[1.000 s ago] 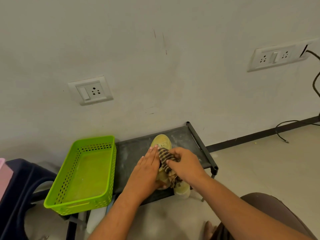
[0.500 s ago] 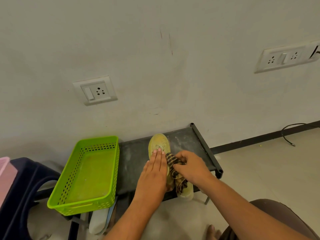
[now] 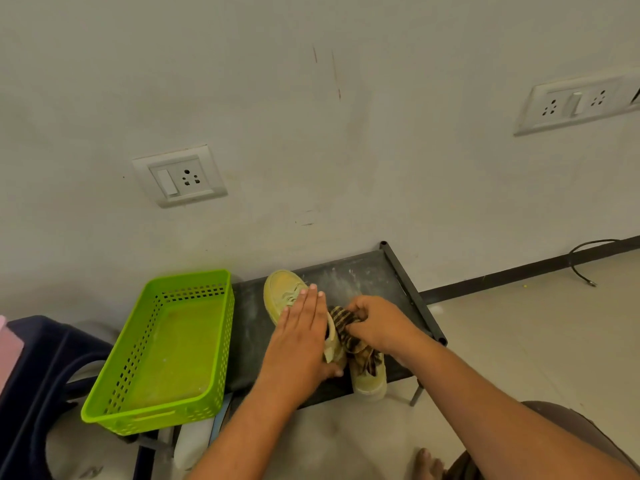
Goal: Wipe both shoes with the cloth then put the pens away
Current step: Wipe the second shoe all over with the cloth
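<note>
We seem to be in a room of a home: a painted wall [image 3: 311, 116] with a switched socket [image 3: 180, 175] at ten o'clock and a double socket [image 3: 575, 102] at two, a pale floor [image 3: 526, 348] at four, a low rack [image 3: 363, 275] at six holding a shoe [image 3: 281, 289], a plastic basket [image 3: 194, 278] at seven.

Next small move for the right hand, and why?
Probably sweep the cloth forward along the braced shoe toward its toe. The left hand lies flat on that shoe, steadying it; the right hand grips the cloth bunched at its side, between it and the other shoe. The toe shows uncovered.
</note>
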